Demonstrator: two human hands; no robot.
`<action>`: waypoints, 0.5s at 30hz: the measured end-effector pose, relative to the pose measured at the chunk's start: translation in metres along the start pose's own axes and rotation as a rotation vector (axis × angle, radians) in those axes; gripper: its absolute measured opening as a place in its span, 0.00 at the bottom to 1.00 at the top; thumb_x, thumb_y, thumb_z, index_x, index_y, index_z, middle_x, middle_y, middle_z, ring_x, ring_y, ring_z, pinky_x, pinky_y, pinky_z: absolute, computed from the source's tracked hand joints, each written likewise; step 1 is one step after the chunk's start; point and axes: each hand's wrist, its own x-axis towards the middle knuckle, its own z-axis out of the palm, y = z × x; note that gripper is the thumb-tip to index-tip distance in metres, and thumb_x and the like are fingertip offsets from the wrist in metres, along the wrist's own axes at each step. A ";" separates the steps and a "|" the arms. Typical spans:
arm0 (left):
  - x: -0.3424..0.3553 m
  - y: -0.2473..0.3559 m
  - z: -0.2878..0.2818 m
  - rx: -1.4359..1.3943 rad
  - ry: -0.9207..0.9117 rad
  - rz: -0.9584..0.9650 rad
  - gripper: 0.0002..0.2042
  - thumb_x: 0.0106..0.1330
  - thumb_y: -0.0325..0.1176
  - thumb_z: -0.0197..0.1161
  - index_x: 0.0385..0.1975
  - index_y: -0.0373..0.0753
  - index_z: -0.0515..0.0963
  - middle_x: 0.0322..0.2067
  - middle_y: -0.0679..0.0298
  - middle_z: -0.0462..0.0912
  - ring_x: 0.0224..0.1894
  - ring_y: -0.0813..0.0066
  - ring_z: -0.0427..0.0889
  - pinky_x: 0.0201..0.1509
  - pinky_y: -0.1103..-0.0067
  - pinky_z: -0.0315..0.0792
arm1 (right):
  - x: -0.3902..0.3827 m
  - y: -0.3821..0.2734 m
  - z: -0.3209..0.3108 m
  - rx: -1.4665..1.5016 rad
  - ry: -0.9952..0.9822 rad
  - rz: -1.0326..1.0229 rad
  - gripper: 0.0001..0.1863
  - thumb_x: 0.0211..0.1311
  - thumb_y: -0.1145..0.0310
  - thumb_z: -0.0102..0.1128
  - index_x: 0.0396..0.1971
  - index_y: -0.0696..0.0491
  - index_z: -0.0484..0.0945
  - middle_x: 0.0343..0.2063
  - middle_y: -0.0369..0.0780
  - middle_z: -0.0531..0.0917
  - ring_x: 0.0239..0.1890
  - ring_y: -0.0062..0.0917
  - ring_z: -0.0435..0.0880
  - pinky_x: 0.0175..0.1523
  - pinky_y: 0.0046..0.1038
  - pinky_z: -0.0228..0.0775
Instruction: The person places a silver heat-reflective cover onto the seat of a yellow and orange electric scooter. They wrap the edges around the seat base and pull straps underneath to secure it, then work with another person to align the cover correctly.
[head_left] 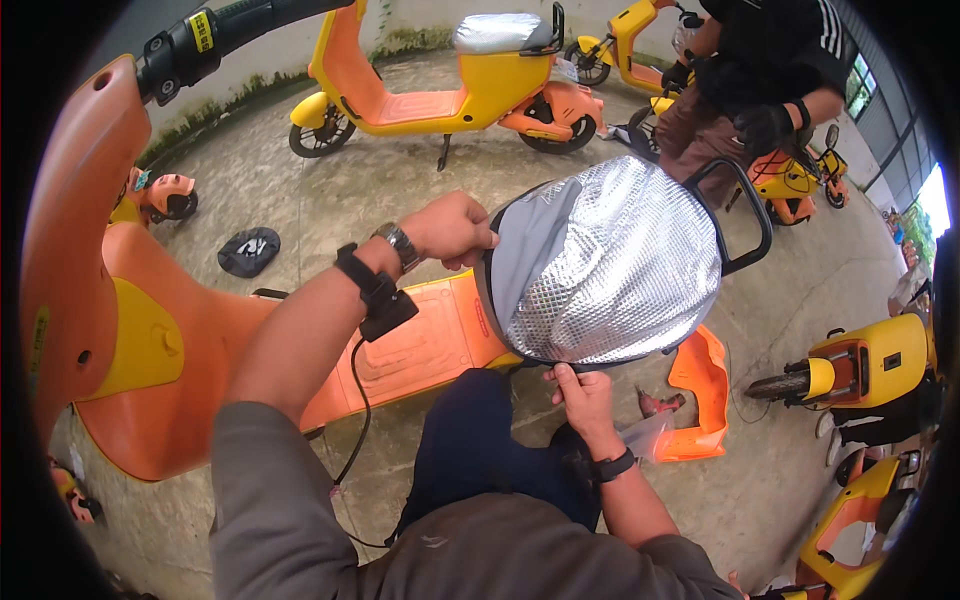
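The soft, light silver quilted seat cover [610, 265] is gripped at its hem by the left hand [452, 230] and right hand [580, 392], judged best handled there.

- Only one view is given, taken from a camera worn on the person's head.
- It is aimed steeply down and forward over the person's own forearms, close to the silver seat cover [610, 265] at mid-frame.
- The far yard, with a yellow scooter [450, 85], is taken in, bent by the fisheye rim.
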 end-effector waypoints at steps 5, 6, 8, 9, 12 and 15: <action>-0.002 -0.015 0.018 0.298 0.461 0.267 0.09 0.49 0.32 0.56 0.15 0.33 0.74 0.12 0.57 0.74 0.15 0.67 0.73 0.20 0.73 0.67 | -0.005 -0.015 -0.002 -0.027 -0.066 0.080 0.16 0.61 0.62 0.52 0.24 0.59 0.81 0.12 0.34 0.76 0.14 0.12 0.69 0.21 0.17 0.59; -0.003 -0.014 0.019 0.460 0.553 0.297 0.10 0.47 0.34 0.56 0.16 0.32 0.74 0.13 0.54 0.74 0.16 0.61 0.74 0.23 0.71 0.67 | -0.006 -0.015 -0.002 -0.030 -0.062 0.083 0.16 0.61 0.62 0.52 0.24 0.59 0.81 0.12 0.34 0.76 0.14 0.12 0.69 0.21 0.17 0.59; -0.003 -0.020 0.025 0.480 0.604 0.259 0.11 0.45 0.36 0.56 0.15 0.32 0.75 0.15 0.50 0.73 0.20 0.54 0.73 0.26 0.68 0.68 | -0.009 -0.015 0.000 0.123 -0.049 0.121 0.17 0.62 0.62 0.52 0.23 0.60 0.80 0.12 0.34 0.77 0.14 0.12 0.70 0.21 0.16 0.59; -0.002 -0.023 0.025 0.509 0.635 0.203 0.11 0.44 0.37 0.55 0.15 0.34 0.76 0.17 0.49 0.75 0.22 0.52 0.74 0.28 0.65 0.68 | -0.010 -0.016 0.000 0.122 -0.049 0.128 0.17 0.62 0.62 0.52 0.23 0.60 0.80 0.12 0.34 0.77 0.14 0.12 0.70 0.21 0.16 0.59; 0.005 -0.035 0.025 0.529 0.652 0.083 0.11 0.44 0.37 0.54 0.16 0.35 0.77 0.19 0.49 0.76 0.25 0.51 0.76 0.29 0.63 0.70 | -0.012 -0.020 0.003 0.135 -0.058 0.186 0.17 0.62 0.63 0.52 0.23 0.61 0.80 0.13 0.35 0.77 0.14 0.13 0.70 0.21 0.16 0.59; 0.014 -0.051 0.023 0.437 0.643 0.146 0.11 0.46 0.36 0.55 0.15 0.33 0.76 0.15 0.51 0.76 0.18 0.56 0.76 0.25 0.67 0.70 | -0.012 -0.020 0.005 0.188 -0.056 0.190 0.16 0.61 0.64 0.53 0.24 0.61 0.81 0.13 0.35 0.77 0.14 0.12 0.70 0.21 0.15 0.59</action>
